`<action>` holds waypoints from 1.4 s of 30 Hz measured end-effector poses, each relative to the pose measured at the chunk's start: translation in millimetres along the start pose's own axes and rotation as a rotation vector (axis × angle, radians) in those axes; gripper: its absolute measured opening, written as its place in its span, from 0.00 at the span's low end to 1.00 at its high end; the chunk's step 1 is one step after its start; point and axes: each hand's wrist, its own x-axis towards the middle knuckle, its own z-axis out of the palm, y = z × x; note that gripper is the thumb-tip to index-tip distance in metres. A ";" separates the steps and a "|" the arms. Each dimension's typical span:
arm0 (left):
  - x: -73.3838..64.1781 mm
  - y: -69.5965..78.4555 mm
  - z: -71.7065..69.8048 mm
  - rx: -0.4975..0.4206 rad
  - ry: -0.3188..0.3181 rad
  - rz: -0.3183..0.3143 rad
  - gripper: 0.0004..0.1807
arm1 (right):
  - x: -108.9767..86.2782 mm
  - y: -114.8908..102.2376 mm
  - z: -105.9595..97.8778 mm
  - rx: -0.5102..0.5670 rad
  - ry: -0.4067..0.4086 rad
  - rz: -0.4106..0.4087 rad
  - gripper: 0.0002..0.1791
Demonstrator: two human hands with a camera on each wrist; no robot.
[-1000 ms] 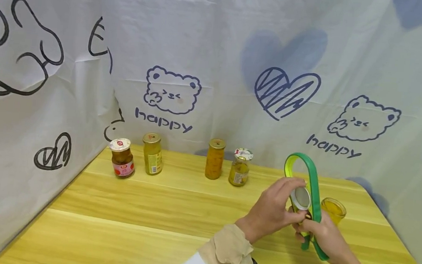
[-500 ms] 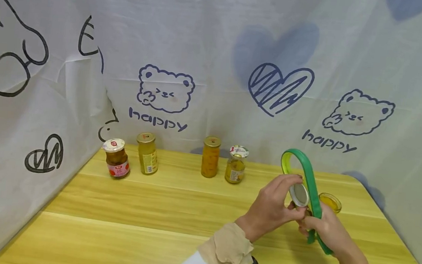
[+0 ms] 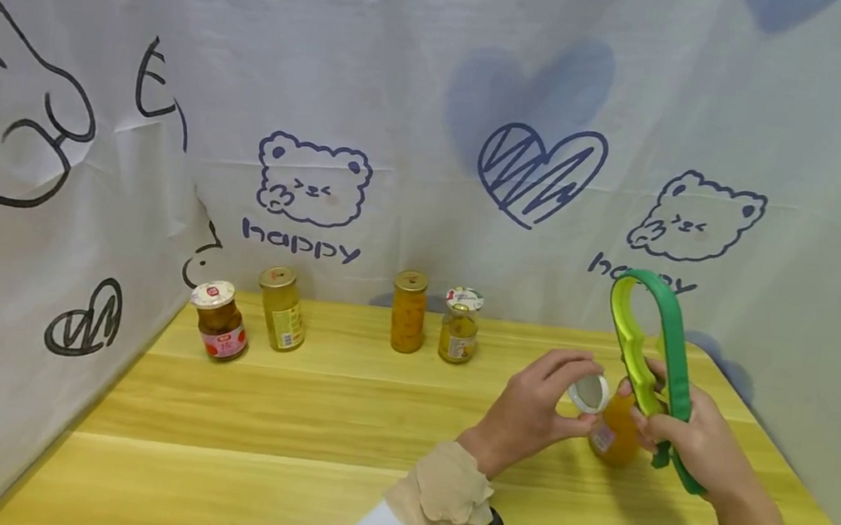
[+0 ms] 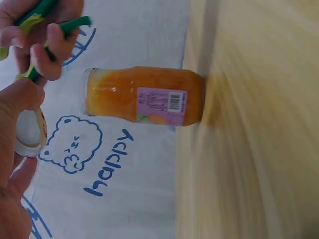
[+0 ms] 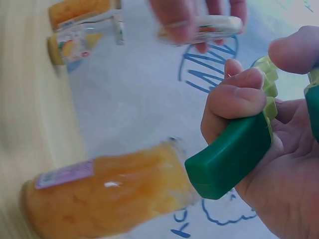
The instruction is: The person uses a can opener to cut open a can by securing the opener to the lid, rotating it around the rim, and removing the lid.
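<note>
My left hand [image 3: 538, 410] pinches a white jar lid [image 3: 589, 392] by its rim, its inner side facing up toward the head camera. In my right hand [image 3: 705, 442] I grip a green jar opener [image 3: 672, 339], a looped tool with a lime toothed inner side [image 3: 628, 335]. Below and between the hands stands a lidless glass jar [image 4: 144, 97] of orange contents, upright on the table and touched by neither hand. It carries a purple label [image 4: 162, 105]. In the head view the hands and opener partly cover this jar.
Along the back of the wooden table [image 3: 285, 434] stand a red-labelled jar [image 3: 221, 324], a tall yellow-green jar [image 3: 283, 313], an orange jar [image 3: 408, 316] and a small jar with a patterned lid [image 3: 460, 328]. A printed white cloth [image 3: 406, 86] hangs behind them.
The opener has moved right and up with my right hand, away from the lid. The lid stays in my left hand. The open jar now shows between the hands as the head view shifts.
</note>
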 end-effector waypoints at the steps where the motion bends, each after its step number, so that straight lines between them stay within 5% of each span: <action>1: -0.5 0.9 1.8 -0.014 -0.016 -0.003 0.28 | -1.0 -1.9 -2.3 0.003 0.010 -0.004 0.34; 8: -7.0 12.0 18.8 -0.101 -0.214 0.048 0.25 | -6.4 -11.8 -10.3 -0.022 0.059 -0.022 0.33; 16: -9.5 35.6 46.2 -0.065 -0.614 0.201 0.26 | -10.1 -20.0 -13.2 -0.025 0.070 -0.032 0.35; 21: 0.6 47.9 60.1 -0.012 -0.868 0.168 0.27 | -9.7 -24.2 -13.7 -0.048 0.069 -0.032 0.34; 26: 6.6 58.4 74.3 0.101 -1.070 0.065 0.28 | -11.7 -26.8 -15.3 -0.041 0.068 -0.042 0.33; 29: 8.4 63.5 79.2 0.155 -1.127 0.025 0.26 | -12.1 -28.1 -15.5 -0.047 0.068 -0.042 0.33; 42: 9.2 83.3 89.4 0.369 -1.125 -0.005 0.14 | -14.9 -30.1 -15.9 -0.105 0.097 0.008 0.32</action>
